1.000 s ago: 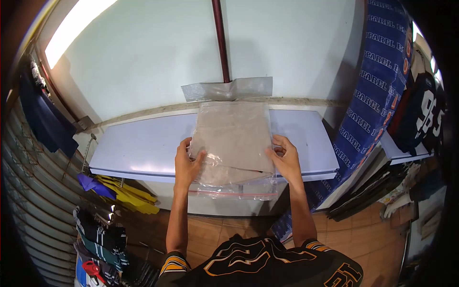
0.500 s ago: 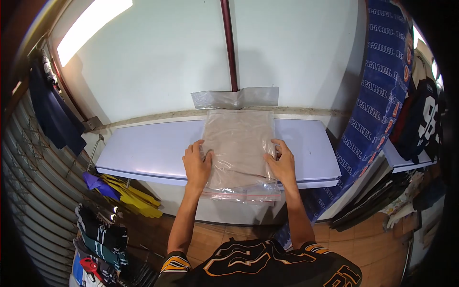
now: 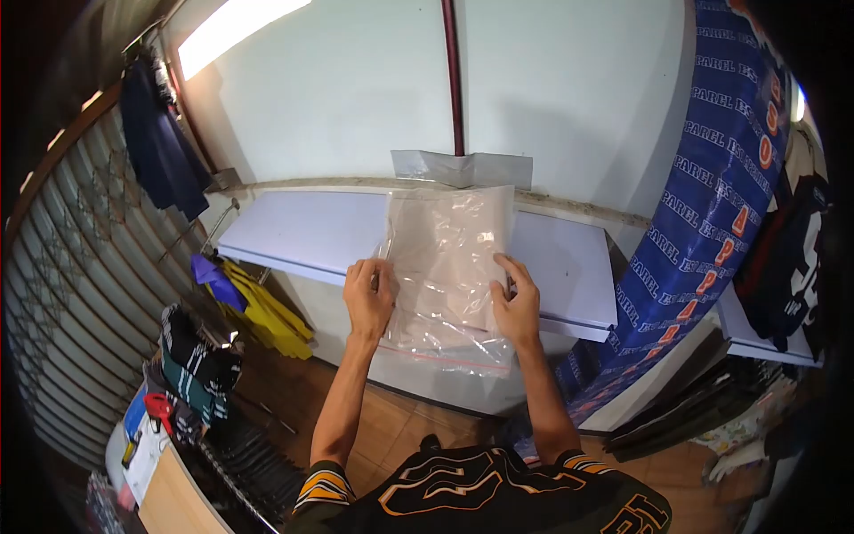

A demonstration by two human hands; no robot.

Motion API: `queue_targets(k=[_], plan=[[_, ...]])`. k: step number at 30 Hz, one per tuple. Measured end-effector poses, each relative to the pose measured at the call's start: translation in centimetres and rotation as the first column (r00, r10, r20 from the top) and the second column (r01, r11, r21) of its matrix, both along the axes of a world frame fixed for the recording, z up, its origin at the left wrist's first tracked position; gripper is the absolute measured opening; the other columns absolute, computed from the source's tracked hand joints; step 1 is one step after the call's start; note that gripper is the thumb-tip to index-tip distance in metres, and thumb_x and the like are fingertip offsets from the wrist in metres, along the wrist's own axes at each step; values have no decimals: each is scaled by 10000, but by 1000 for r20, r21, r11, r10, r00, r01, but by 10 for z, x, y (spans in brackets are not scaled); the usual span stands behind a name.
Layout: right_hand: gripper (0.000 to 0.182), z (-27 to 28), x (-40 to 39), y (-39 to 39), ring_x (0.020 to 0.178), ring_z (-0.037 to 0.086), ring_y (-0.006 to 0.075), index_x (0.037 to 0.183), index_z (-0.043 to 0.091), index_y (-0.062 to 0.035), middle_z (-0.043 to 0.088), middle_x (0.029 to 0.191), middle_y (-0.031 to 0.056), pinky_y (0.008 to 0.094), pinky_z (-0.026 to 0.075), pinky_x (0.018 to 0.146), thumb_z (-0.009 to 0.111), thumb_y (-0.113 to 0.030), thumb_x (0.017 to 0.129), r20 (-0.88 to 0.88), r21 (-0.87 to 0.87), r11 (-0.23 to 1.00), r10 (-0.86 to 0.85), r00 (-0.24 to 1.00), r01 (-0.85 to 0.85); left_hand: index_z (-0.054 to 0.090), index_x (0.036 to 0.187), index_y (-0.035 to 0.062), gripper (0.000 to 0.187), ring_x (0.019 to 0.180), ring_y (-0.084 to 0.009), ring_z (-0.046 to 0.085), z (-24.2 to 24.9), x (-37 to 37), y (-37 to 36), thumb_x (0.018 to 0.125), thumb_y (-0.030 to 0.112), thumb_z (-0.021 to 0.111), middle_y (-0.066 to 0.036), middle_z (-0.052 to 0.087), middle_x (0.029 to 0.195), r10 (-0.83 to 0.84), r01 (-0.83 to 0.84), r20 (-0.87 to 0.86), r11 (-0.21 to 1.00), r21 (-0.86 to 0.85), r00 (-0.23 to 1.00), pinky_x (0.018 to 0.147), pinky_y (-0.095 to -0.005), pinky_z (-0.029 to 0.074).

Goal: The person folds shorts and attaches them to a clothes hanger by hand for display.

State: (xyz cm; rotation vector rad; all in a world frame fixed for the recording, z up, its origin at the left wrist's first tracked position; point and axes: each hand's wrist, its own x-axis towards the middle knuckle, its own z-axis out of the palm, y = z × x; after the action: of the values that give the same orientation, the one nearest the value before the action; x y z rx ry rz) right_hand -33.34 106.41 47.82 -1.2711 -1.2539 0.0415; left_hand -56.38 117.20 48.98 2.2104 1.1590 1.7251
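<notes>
1. A pale wall [image 3: 338, 107] is seen behind a light lavender shelf [image 3: 307, 222], with a tiled floor [image 3: 387, 418] below.
2. A clear plastic bag [image 3: 440, 267] with flat beige contents is located over the middle of the shelf; its lower end, marked by a red line, is extended past the front edge. Creases and glare are noted on the film.
3. The bag's left side is met by the left hand [image 3: 368, 295], fingers curled; whether the film is pinched cannot be told.
4. The bag's right side is met by the right hand [image 3: 518, 298], thumb and forefinger bent with a gap between them; a firm grasp cannot be confirmed.
5. Beyond the bag's upper end, a grey sheet [image 3: 471, 169] is positioned at the foot of a dark red pole [image 3: 454, 80].
6. At right, a blue printed covering [image 3: 712, 178] is observed, with garments [image 3: 783, 267] hung beyond it.
7. At left, yellow cloth [image 3: 277, 322] and purple cloth [image 3: 216, 280] are hung below the shelf, near a ribbed metal shutter [image 3: 76, 267].
</notes>
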Motion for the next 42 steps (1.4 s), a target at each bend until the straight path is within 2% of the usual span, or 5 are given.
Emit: queue_targets(k=[8,14,32,39,42], plan=[[396,-16,-22,-97,1167,596,284,1229,611,39,630,1231,173,327,433,1007,600,58,834,-79,-68,959,271,959,-277,661,834,23,105,765,-254,620,-52,-43,-142,809,-74,630,-119,688,891,125,-110,194,990,-85,973,692,-336,484],[390,-46,-72,-140,1149,602,272,1225,616,31,635,1214,171,333,435,1006,591,58,837,-142,-164,815,538,831,-555,639,815,-5,86,768,-69,577,-82,-98,-264,839,-64,697,-59,659,929,343,-268,278,923,-275,897,676,-208,460],[386,-94,-348,-353,1133,626,294,1211,635,19,641,1223,182,335,479,956,599,29,827,-238,-198,99,960,146,-975,648,814,-1,69,810,-168,643,-100,-277,-662,824,-66,670,-92,683,900,920,-847,163,392,-358,357,677,-278,513],[403,-129,-435,-473,1089,637,229,1208,638,26,669,1160,161,295,476,923,628,6,806,-293,-373,-4,949,113,-928,656,809,-16,33,709,-184,631,-131,-346,-801,815,-46,670,-108,682,833,969,-877,105,246,-412,222,630,-287,491],[385,-139,-459,-503,1151,611,343,1185,640,36,642,1214,206,360,464,992,612,-33,807,-273,-439,30,948,165,-898,662,840,-26,18,694,-194,628,-147,-372,-833,830,-12,668,-129,683,827,981,-867,73,192,-460,178,635,-301,490]])
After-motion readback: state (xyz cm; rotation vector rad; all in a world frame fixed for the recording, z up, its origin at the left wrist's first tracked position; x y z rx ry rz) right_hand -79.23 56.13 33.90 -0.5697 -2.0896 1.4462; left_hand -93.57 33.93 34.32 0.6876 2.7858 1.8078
